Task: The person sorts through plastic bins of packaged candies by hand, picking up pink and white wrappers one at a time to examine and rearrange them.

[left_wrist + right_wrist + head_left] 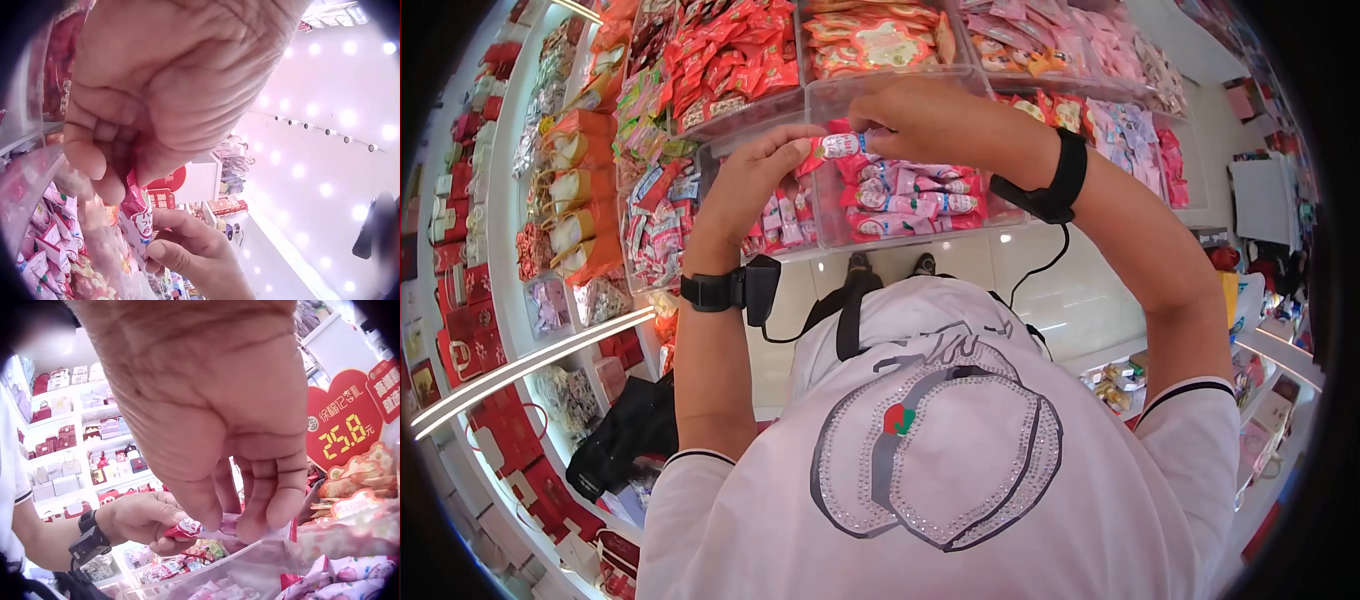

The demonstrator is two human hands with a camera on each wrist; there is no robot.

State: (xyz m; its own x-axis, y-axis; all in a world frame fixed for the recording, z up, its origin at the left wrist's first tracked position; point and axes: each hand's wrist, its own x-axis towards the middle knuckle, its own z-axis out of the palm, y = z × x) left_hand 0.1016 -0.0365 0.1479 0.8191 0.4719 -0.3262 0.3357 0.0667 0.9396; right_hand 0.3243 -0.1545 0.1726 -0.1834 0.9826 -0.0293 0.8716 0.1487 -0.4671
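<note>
A pink-and-red wrapped candy (838, 147) is stretched between both hands above a clear bin (830, 235). My left hand (750, 185) pinches its left end between thumb and fingers. The other end is in the fingers of my right hand (945, 122). In the left wrist view the candy wrapper (139, 215) shows white lettering panels, with its top tucked under the left thumb. From the right wrist, the candy's red end (185, 529) sticks out of the left hand (140, 515). Beneath lie several matching pink candies (915, 203), stacked in rows.
Behind stand bins of red packets (730, 55) and orange packets (880, 45). Pink and purple packets (1125, 140) fill bins to the right. A heart-shaped price sign (344, 422) rises behind the bins. Shelves with red gift bags (475, 340) line the left side.
</note>
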